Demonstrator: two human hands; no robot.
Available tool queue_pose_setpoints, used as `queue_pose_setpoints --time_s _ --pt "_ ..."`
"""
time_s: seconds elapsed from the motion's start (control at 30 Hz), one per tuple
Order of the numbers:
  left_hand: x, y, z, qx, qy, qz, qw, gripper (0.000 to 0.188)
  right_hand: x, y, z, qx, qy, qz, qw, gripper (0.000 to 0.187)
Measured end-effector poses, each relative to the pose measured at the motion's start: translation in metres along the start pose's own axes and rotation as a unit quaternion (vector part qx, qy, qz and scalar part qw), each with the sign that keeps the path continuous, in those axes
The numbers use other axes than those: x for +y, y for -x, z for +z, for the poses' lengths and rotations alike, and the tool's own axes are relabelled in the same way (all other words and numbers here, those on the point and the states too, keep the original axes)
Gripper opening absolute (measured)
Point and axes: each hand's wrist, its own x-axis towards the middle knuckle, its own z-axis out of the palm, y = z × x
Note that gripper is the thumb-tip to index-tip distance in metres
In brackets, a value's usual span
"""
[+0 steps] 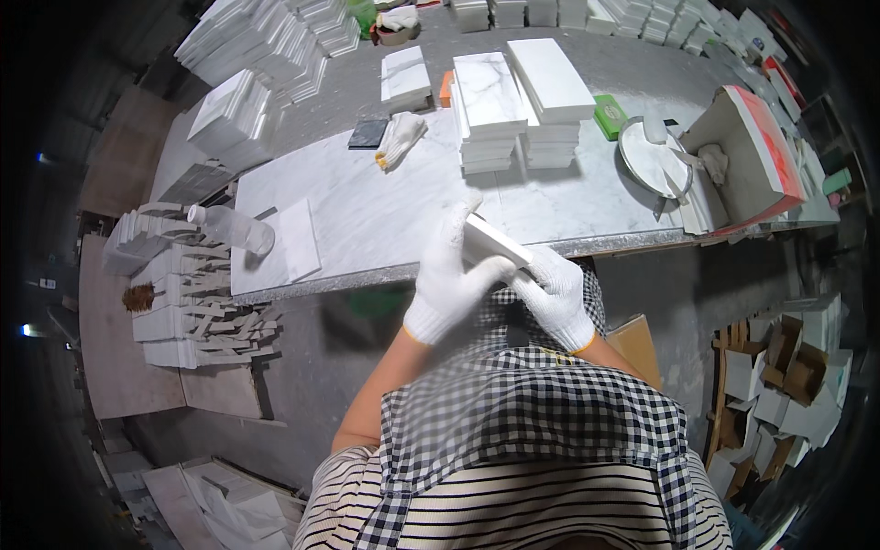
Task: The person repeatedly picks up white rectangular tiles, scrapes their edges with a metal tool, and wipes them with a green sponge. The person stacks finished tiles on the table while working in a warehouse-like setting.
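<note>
Both my hands wear white knitted gloves and grip one white stone tile (498,241), tilted at the front edge of the table. My left hand (442,291) is closed round the tile's left end, fingers reaching up its far side. My right hand (557,298) is closed on its right end, the thumbs coming near each other below it. Just beyond stand two stacks of tiles: a grey-veined stack (490,87) and a plainer white stack (553,82). The marble-topped table (357,215) carries them.
On the table are a clear plastic bottle (234,229), a flat tile (297,238), a spare glove (401,140), a dark square block (368,134), a green box (609,116), a round pan with white matter (653,160) and an open carton (747,170). Cardboard boxes (788,367) lie at right.
</note>
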Motion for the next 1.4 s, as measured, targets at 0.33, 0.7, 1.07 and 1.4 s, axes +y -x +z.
queue_pose_setpoints --time_s 0.33,0.7,1.07,1.4 --pt "-0.021 -0.002 0.024 0.005 -0.02 0.006 1.0 0.139 0.017 0.0 0.0 -0.016 0.051 -0.096 0.994 0.029" --pt "-0.036 -0.022 0.025 0.025 -0.231 0.129 0.964 0.122 0.035 0.003 -0.006 -0.156 0.095 0.115 0.976 0.033" --pt "-0.045 -0.073 0.054 -0.159 -0.341 0.152 0.914 0.046 0.053 -0.016 -0.079 0.052 0.179 0.256 0.949 0.022" --pt "-0.07 -0.091 0.096 -0.168 -0.129 0.187 0.959 0.037 0.047 -0.069 -0.146 0.148 0.376 0.24 0.883 0.022"
